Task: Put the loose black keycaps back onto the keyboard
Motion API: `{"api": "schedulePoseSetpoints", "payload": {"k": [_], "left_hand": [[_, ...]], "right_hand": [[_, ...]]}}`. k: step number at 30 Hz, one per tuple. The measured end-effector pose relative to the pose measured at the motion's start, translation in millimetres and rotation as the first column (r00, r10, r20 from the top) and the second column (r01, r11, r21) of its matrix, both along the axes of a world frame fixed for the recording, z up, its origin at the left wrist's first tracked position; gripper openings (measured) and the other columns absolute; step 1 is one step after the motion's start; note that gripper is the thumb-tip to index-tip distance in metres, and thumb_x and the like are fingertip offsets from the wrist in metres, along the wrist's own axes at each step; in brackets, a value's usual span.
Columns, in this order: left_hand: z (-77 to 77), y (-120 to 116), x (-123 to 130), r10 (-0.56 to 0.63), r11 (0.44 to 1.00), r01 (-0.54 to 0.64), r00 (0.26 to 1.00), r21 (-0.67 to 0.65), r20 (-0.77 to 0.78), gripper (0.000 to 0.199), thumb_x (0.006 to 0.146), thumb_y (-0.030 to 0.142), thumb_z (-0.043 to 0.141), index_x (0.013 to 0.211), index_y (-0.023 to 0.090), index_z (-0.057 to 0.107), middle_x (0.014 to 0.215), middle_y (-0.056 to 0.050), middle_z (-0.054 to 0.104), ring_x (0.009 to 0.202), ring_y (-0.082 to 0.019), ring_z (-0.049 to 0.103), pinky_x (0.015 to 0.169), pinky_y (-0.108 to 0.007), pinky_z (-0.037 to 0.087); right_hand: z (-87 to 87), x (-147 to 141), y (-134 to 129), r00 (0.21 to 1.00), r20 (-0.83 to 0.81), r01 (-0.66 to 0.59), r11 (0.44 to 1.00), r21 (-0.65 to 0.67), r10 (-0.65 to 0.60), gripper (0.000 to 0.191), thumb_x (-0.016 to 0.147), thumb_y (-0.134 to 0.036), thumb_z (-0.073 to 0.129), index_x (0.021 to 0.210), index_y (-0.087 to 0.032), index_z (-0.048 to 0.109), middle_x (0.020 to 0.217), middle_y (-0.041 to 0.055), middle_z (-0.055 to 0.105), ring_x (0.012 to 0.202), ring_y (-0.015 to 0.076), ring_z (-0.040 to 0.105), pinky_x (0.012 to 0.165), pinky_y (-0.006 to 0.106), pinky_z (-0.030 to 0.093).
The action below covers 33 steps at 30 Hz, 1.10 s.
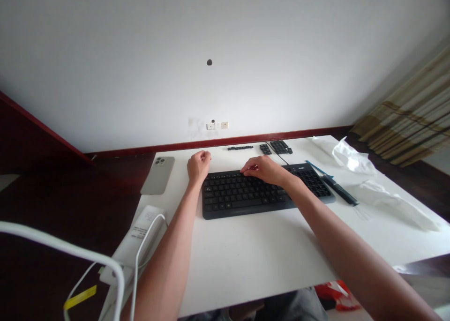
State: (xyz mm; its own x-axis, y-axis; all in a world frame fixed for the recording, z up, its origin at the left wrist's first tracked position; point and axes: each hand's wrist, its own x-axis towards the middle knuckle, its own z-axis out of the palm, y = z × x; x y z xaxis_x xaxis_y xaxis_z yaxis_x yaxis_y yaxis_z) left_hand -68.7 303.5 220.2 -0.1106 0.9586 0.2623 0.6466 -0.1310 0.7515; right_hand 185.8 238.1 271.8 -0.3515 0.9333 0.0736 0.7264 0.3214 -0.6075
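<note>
A black keyboard (242, 203) lies on the white table in front of me, its cable running off the back. My right hand (263, 167) reaches over it, thumb and fingertips pinched at the top row of keys; whatever is between them is too small to make out. Just past the keyboard's back left corner, my left hand (199, 165) is closed with its fingers curled together, and its contents are hidden. Behind the keyboard sit a row of loose black keycaps (240, 147), a small cluster of keycaps (265, 149) and a larger block of keycaps (280, 146).
At the left edge of the table (239, 260) are a phone (159, 175) and a white power bank-like box (133, 239) with white cables. To the right lie a black-handled tool (340, 190), a thin blue tool (318, 168) and crumpled white plastic (351, 157). A wall stands behind.
</note>
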Motion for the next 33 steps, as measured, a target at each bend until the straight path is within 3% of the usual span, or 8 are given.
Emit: {"api": "schedulePoseSetpoints", "payload": {"k": [11,18,21,23,25,27,30,33], "left_hand": [[-0.7,0.6,-0.2,-0.01,1.0,0.01,1.0,0.0,0.0,0.035,0.092,0.037,0.046,0.063,0.023,0.06,0.066,-0.003,0.065,0.065,-0.02,0.057,0.063,-0.029,0.033],[-1.1,0.7,-0.5,-0.011,1.0,0.011,1.0,0.013,0.015,0.035,0.092,0.037,0.047,0.062,0.023,0.057,0.065,-0.002,0.065,0.063,-0.019,0.055,0.062,-0.029,0.031],[-0.1,-0.5,-0.2,-0.016,1.0,0.016,1.0,0.007,0.024,0.035,0.092,0.037,0.047,0.062,0.023,0.057,0.067,-0.002,0.066,0.063,-0.019,0.056,0.063,-0.029,0.032],[1.1,-1.2,0.0,-0.018,1.0,0.018,0.999,-0.002,0.027,0.035,0.093,0.037,0.046,0.063,0.023,0.058,0.068,-0.002,0.068,0.064,-0.019,0.057,0.063,-0.028,0.032],[2.6,-1.6,0.2,-0.018,1.0,0.018,1.0,-0.008,0.01,0.036,0.094,0.037,0.045,0.064,0.023,0.058,0.07,-0.002,0.068,0.066,-0.019,0.058,0.064,-0.028,0.032],[4.1,-1.6,0.3,-0.013,1.0,0.013,1.0,-0.018,-0.018,0.036,0.094,0.036,0.044,0.064,0.022,0.058,0.071,-0.003,0.069,0.069,-0.02,0.059,0.064,-0.028,0.032],[5.8,-1.3,0.5,-0.004,0.999,0.002,0.999,-0.039,-0.035,0.036,0.094,0.035,0.044,0.063,0.022,0.057,0.074,-0.003,0.071,0.071,-0.02,0.06,0.063,-0.028,0.031],[6.0,-1.0,0.4,0.006,0.999,-0.006,1.0,-0.051,-0.016,0.035,0.093,0.035,0.046,0.063,0.022,0.058,0.077,-0.002,0.073,0.073,-0.02,0.061,0.064,-0.028,0.031]], "right_hand": [[4.1,-3.7,-4.2,1.0,0.004,0.003,1.0,0.018,-0.003,0.012,0.085,-0.022,0.072,0.091,-0.024,0.083,0.09,0.001,0.081,0.084,0.0216,0.075,0.077,0.029,0.058],[5.7,-4.2,-3.6,1.0,0.003,0.017,0.999,0.044,-0.017,0.02,0.092,-0.037,0.066,0.09,-0.024,0.081,0.089,0.0029,0.08,0.082,0.0215,0.072,0.077,0.03,0.054],[1.8,-4.9,-2.2,0.994,-0.012,0.107,0.988,0.108,-0.106,0.033,0.093,-0.048,0.063,0.077,-0.022,0.074,0.074,0.0024,0.073,0.069,0.0189,0.064,0.068,0.03,0.048],[1.0,-7.8,-0.9,0.977,-0.112,0.195,0.972,0.131,-0.181,0.047,0.093,-0.055,0.061,0.061,-0.021,0.057,0.058,-0.0004,0.058,0.057,0.0148,0.051,0.059,0.03,0.039],[6.3,-13.4,0.4,0.914,-0.338,0.259,0.963,0.067,-0.223,0.058,0.092,-0.059,0.061,0.055,-0.022,0.036,0.05,-0.0038,0.037,0.049,0.0107,0.033,0.051,0.03,0.028],[20.7,-20.8,1.2,0.758,-0.613,0.237,0.97,-0.062,-0.225,0.062,0.091,-0.059,0.063,0.058,-0.025,0.023,0.051,-0.0067,0.021,0.047,0.0086,0.019,0.046,0.029,0.019],[57.3,-32.6,2.2,0.493,-0.853,0.035,0.984,-0.173,-0.168,0.062,0.089,-0.05,0.069,0.061,-0.025,0.02,0.055,-0.0087,0.014,0.047,0.0076,0.011,0.042,0.027,0.013],[89.8,-43.2,5.3,0.357,-0.926,-0.127,0.975,-0.18,-0.125,0.062,0.088,-0.044,0.071,0.063,-0.025,0.017,0.055,-0.0092,0.012,0.046,0.0077,0.009,0.039,0.026,0.014]]}}
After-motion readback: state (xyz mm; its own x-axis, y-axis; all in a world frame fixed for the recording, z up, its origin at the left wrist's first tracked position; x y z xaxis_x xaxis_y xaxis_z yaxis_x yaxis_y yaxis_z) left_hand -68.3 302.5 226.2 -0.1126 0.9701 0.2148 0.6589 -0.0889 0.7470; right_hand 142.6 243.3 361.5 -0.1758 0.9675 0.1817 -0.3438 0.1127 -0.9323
